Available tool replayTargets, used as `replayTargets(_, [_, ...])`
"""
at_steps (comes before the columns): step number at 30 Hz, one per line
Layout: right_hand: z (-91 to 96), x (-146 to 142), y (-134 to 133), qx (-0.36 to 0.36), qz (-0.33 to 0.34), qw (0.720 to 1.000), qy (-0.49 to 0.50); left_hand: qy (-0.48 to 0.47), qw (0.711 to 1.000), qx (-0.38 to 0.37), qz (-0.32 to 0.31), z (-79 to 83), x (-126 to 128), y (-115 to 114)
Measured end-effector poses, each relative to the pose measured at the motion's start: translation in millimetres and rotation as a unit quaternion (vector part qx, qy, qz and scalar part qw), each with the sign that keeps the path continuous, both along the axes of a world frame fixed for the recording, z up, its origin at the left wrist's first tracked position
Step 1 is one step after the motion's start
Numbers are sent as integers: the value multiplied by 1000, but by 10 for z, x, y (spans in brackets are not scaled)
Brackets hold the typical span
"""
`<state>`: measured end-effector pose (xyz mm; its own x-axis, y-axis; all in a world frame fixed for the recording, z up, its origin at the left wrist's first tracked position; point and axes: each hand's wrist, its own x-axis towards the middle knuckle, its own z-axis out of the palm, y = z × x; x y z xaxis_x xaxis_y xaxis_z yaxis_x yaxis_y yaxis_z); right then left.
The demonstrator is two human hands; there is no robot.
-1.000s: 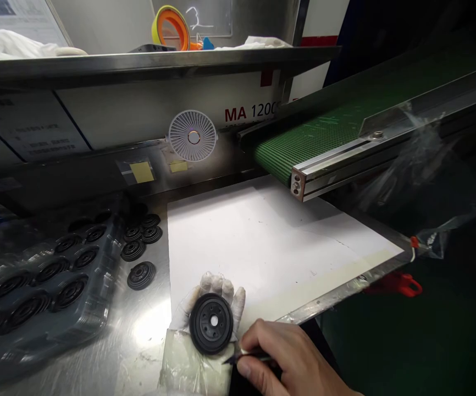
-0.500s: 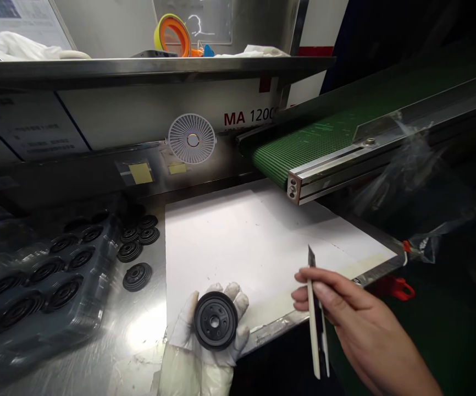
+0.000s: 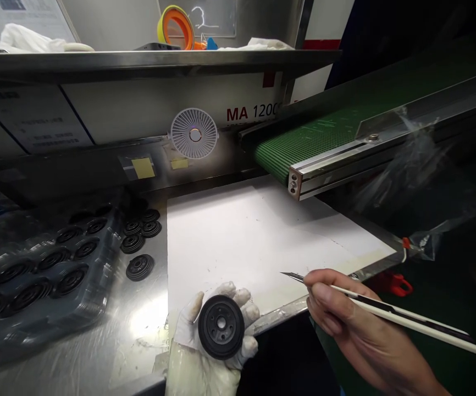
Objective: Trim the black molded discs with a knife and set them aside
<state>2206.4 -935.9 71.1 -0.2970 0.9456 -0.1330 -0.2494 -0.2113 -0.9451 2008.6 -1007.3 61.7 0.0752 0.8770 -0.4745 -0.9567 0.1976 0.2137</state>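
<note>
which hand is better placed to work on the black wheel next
Probably the right hand: it holds a craft knife, blade tip angled toward the black wheel. The gloved left hand is cradling the wheel, so it is occupied.

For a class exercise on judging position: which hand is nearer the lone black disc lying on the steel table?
Left. The gloved left hand is below and to the right of the lone black disc, not touching it; the right hand is much farther off to the right.
</note>
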Motion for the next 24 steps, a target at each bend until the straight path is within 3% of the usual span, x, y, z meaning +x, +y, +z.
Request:
replayTargets(5, [41, -61, -95, 4, 41, 999, -16, 2, 1000, 13, 22, -7, 22, 3])
replayTargets(10, [-7, -309, -376, -25, 64, 997, -26, 12, 996, 32, 87, -46, 111, 96])
replayTargets(18, [-212, -610, -493, -59, 44, 997, -34, 40, 976, 37, 210, -53, 284, 130])
replayTargets(24, [-164, -669, -522, -58, 27, 996, -65, 70, 971, 16, 228, -43, 280, 115])
